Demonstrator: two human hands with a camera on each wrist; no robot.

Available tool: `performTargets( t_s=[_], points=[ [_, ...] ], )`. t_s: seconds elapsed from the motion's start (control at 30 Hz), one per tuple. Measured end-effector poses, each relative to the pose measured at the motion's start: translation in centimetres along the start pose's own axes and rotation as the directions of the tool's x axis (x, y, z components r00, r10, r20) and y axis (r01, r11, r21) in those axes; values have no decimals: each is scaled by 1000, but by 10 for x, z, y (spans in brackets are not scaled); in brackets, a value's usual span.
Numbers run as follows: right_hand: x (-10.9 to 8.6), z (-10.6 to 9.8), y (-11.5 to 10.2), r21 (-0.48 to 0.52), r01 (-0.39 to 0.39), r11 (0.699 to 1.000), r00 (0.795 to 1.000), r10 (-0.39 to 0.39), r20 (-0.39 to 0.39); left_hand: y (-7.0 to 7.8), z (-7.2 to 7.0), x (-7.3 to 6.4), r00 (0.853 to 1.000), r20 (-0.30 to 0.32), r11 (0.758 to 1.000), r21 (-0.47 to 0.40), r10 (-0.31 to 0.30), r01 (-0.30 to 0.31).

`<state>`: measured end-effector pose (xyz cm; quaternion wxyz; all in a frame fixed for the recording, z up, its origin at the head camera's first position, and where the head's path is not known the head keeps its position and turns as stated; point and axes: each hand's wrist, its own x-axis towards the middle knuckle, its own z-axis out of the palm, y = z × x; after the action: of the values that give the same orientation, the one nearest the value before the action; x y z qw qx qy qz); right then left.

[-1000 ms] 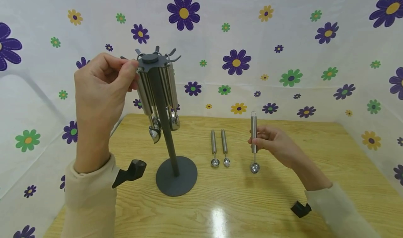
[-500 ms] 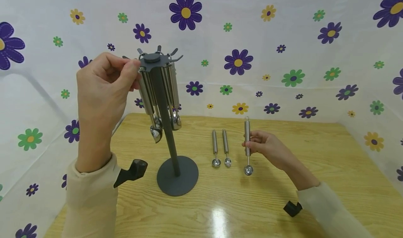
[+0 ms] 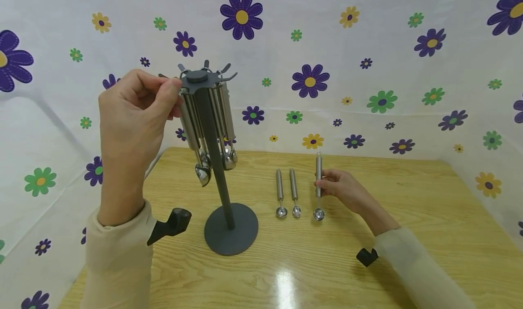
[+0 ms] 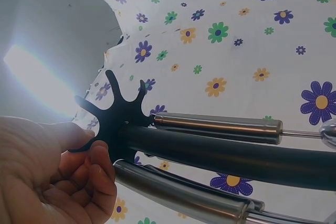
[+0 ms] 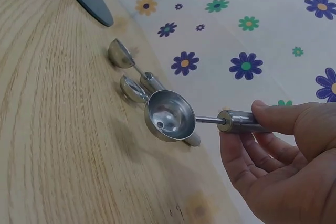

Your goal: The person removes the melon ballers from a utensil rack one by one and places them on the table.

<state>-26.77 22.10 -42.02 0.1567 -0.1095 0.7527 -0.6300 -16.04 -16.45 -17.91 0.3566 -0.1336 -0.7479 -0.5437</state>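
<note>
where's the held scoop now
In the head view, the held scoop is in the right hand, above the table, just right of the two lying scoops.

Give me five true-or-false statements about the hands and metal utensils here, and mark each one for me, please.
1. The right hand grips a scoop. True.
2. Two more scoops lie on the table. True.
3. The left hand rests flat on the table. False: the left hand pinches the top part of the stand.
4. The stand has a round base. True.
5. Nothing hangs from the stand. False: several metal utensils hang from it.
</note>
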Motion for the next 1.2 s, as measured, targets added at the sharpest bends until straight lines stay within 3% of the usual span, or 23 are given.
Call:
performTargets(
  t_s=[0.67,0.93,1.2],
  points=[
    [24,2,16,-29,-78,997,997,77,-32,-1,-1,1,1000,-5,1000,-18,-13,13],
    [28,5,22,-112,-123,986,989,112,-101,-2,0,1,1000,-6,999,-35,-16,16],
    [30,5,30,-104,-95,990,990,83,-113,-1,1,0,1000,-8,999,-45,-13,13]
  ],
)
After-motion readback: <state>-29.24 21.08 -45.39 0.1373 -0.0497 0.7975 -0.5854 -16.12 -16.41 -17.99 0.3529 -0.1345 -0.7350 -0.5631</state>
